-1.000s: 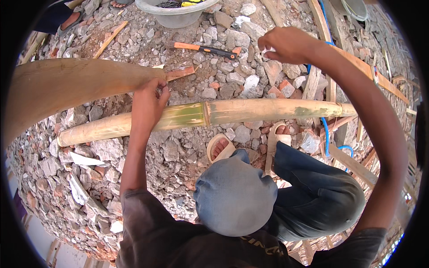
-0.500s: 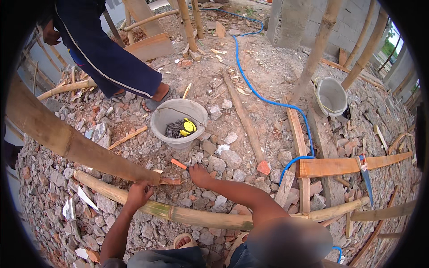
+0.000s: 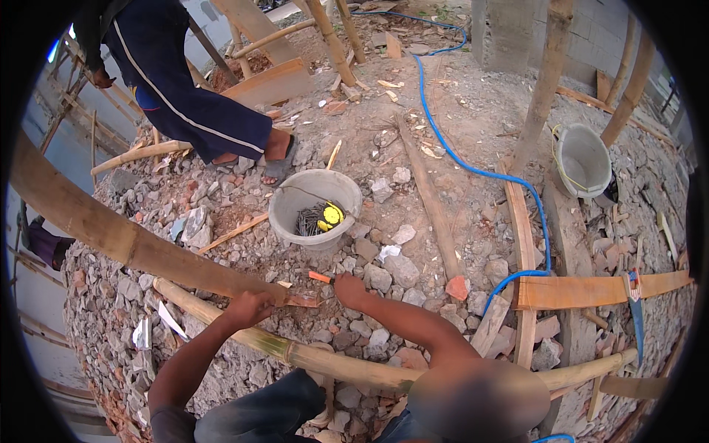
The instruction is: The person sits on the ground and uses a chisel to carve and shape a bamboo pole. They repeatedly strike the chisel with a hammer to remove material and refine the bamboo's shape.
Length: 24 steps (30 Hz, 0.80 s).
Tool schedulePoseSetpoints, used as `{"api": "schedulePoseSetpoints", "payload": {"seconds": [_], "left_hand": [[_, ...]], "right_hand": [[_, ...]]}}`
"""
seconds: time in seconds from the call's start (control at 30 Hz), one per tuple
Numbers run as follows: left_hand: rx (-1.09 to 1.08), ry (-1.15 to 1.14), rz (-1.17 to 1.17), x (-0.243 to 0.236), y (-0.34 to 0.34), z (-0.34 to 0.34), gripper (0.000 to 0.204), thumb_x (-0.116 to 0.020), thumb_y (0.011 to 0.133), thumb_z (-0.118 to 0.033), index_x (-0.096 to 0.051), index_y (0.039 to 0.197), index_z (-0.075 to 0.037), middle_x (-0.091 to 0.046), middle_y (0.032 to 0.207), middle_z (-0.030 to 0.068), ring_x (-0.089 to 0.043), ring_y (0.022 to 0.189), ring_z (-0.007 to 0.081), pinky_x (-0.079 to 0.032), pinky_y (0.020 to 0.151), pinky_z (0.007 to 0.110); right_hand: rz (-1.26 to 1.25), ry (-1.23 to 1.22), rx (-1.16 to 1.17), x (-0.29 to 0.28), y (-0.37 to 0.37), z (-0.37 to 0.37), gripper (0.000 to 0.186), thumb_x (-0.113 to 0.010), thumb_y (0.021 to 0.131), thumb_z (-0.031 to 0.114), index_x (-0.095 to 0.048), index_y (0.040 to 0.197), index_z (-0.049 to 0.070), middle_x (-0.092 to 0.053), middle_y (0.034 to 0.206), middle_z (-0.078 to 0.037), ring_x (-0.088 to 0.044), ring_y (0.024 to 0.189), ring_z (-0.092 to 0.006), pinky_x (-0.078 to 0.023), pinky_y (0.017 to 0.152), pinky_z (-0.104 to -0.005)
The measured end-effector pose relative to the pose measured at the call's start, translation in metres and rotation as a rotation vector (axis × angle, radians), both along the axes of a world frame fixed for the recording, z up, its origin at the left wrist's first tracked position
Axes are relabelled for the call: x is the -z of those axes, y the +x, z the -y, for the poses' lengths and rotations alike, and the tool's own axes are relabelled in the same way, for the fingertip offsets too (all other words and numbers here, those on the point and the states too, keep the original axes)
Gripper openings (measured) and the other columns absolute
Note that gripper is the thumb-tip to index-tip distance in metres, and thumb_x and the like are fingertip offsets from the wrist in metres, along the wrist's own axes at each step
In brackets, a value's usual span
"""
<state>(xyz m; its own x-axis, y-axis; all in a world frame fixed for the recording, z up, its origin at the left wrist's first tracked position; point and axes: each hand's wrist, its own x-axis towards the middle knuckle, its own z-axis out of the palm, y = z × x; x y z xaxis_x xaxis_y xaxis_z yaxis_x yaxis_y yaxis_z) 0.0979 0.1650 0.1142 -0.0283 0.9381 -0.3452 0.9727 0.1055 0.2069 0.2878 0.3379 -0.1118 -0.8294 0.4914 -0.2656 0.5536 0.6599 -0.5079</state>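
My left hand [image 3: 249, 310] is closed, its fingers curled on the near side of a thick brown bamboo pole [image 3: 140, 247] close to its lower end. That end meets a short reddish-brown wood piece [image 3: 303, 300] on the rubble. To the right of it, my right hand [image 3: 349, 291] is closed around a tool with an orange end [image 3: 320, 277] and a dark part by the fingers; its kind I cannot make out. Beyond my hands stands a grey bucket [image 3: 316, 235] holding nails [image 3: 308, 218] and a yellow-and-black object [image 3: 331, 215].
A lighter bamboo pole [image 3: 340, 368] lies across in front of me. Another person's leg [image 3: 196, 96] stands at far left. A blue hose [image 3: 436, 140], a second bucket [image 3: 583, 162], planks [image 3: 572, 292] and a handsaw [image 3: 636, 325] are to the right. Broken rubble [image 3: 111, 310] covers the ground.
My view has turned left, so things appear farther right. My left knee now shows more. Both hands stay in about the same places by the pole end, with the same holds.
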Motion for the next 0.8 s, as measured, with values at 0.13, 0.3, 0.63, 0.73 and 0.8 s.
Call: {"api": "schedulePoseSetpoints", "payload": {"seconds": [0.13, 0.3, 0.63, 0.73, 0.8], "left_hand": [[0.068, -0.035, 0.072, 0.038, -0.018, -0.020, 0.021, -0.073, 0.085, -0.021, -0.068, 0.101, -0.009, -0.072, 0.084, 0.0119, -0.071, 0.078, 0.0331, -0.056, 0.070, 0.044], [0.096, -0.007, 0.227, 0.060, -0.026, -0.039, 0.019, -0.071, 0.083, -0.013, -0.066, 0.099, -0.005, -0.070, 0.095, 0.0185, -0.069, 0.084, 0.0374, -0.055, 0.073, 0.046], [0.273, -0.224, 0.022, 0.091, -0.019, -0.022, 0.016, -0.065, 0.090, -0.018, -0.063, 0.100, -0.006, -0.069, 0.094, 0.0148, -0.071, 0.080, 0.0371, -0.059, 0.073, 0.047], [0.176, -0.116, -0.095, 0.086, -0.027, -0.042, 0.016, -0.067, 0.088, -0.016, -0.064, 0.098, -0.004, -0.071, 0.086, 0.0140, -0.071, 0.075, 0.0362, -0.059, 0.068, 0.045], [0.143, -0.074, -0.067, 0.109, -0.026, -0.061, 0.018, -0.068, 0.086, -0.013, -0.065, 0.101, -0.003, -0.072, 0.082, 0.0139, -0.072, 0.073, 0.0348, -0.060, 0.067, 0.043]], "right_hand": [[-0.058, -0.008, 0.023, -0.003, 0.021, 0.003, 0.033, -0.061, 0.089, 0.017, -0.056, 0.112, -0.006, -0.065, 0.100, -0.027, -0.070, 0.085, -0.0405, -0.058, 0.073, -0.0489], [-0.166, -0.457, 0.026, -0.016, 0.087, 0.007, 0.037, -0.062, 0.095, 0.035, -0.058, 0.099, -0.002, -0.065, 0.074, -0.021, -0.068, 0.074, -0.0410, -0.052, 0.068, -0.0516], [-0.221, -0.769, 0.135, -0.035, 0.147, 0.058, 0.026, -0.064, 0.096, 0.028, -0.058, 0.096, 0.002, -0.049, 0.064, -0.008, -0.048, 0.058, -0.0190, -0.040, 0.058, -0.0374], [-0.307, -0.837, 0.117, -0.036, 0.128, 0.056, 0.029, -0.063, 0.098, 0.030, -0.052, 0.092, 0.004, -0.046, 0.065, -0.003, -0.045, 0.060, -0.0137, -0.038, 0.057, -0.0344], [-0.343, -0.994, 0.202, -0.041, 0.128, 0.054, 0.026, -0.060, 0.101, 0.030, -0.048, 0.094, 0.008, -0.042, 0.062, 0.004, -0.039, 0.050, -0.0082, -0.034, 0.047, -0.0289]]}}
